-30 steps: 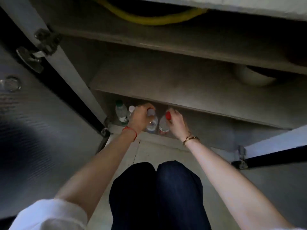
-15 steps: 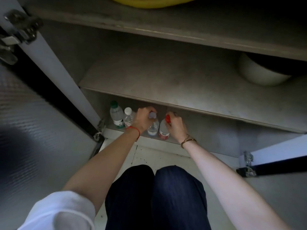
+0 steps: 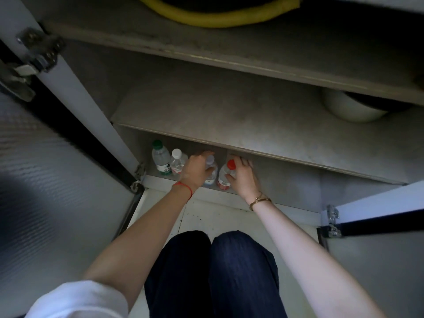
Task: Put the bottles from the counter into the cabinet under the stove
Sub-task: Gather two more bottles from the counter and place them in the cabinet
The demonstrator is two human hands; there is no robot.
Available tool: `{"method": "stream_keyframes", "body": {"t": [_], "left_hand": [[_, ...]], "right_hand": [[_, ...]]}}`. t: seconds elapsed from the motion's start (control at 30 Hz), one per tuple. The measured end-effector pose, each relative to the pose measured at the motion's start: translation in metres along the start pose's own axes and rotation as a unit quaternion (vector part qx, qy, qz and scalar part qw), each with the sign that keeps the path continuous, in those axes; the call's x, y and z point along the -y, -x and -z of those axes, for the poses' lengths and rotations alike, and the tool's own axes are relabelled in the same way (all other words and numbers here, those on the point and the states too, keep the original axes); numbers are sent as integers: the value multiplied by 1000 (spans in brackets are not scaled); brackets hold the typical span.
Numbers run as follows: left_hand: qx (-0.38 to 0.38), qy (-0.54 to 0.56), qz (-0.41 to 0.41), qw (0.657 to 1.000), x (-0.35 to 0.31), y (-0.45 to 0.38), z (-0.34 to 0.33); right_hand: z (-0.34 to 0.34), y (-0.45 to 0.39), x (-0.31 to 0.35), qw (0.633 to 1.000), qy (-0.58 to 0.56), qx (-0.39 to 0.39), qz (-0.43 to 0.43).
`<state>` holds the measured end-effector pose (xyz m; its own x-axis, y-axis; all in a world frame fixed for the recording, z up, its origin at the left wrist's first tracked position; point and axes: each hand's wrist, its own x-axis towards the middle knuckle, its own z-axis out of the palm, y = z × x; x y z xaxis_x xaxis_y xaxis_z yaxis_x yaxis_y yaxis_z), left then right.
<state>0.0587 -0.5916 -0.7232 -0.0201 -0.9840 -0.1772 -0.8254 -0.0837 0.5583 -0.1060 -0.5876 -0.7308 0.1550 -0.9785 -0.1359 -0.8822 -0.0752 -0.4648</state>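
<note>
Several clear plastic bottles stand in a row on the bottom shelf (image 3: pixel 286 187) of the open cabinet. A green-capped bottle (image 3: pixel 160 158) is at the far left, with a white-capped bottle (image 3: pixel 177 160) beside it. My left hand (image 3: pixel 196 169) wraps a pale-capped bottle (image 3: pixel 211 172) that stands on the shelf. Right of it, my right hand (image 3: pixel 244 176) grips a red-capped bottle (image 3: pixel 226 174) from its right side. Both held bottles are upright and close together.
A middle shelf (image 3: pixel 229 120) overhangs the bottles. A white bowl (image 3: pixel 351 109) sits on it at the right. A yellow hose (image 3: pixel 218 17) lies on the top shelf. Cabinet doors stand open at the left (image 3: pixel 46 191) and right (image 3: pixel 378 249). My knees (image 3: pixel 213 260) are on the floor.
Both hands have stayed on the two bottles, which now stand further in on the shelf. The view has shifted slightly closer and upward.
</note>
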Motion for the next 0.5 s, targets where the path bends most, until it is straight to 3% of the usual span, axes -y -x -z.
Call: {"method": "stream_keyframes", "body": {"t": [0.2,0.5], "left_hand": [[-3,-8,-11,1000,-33,59,60],[-62,-10,-16,998,-118,184,213]], "right_hand": [[64,47,38,1000,2,-2,13],[214,137,117,999,-28,-15,12]]}}
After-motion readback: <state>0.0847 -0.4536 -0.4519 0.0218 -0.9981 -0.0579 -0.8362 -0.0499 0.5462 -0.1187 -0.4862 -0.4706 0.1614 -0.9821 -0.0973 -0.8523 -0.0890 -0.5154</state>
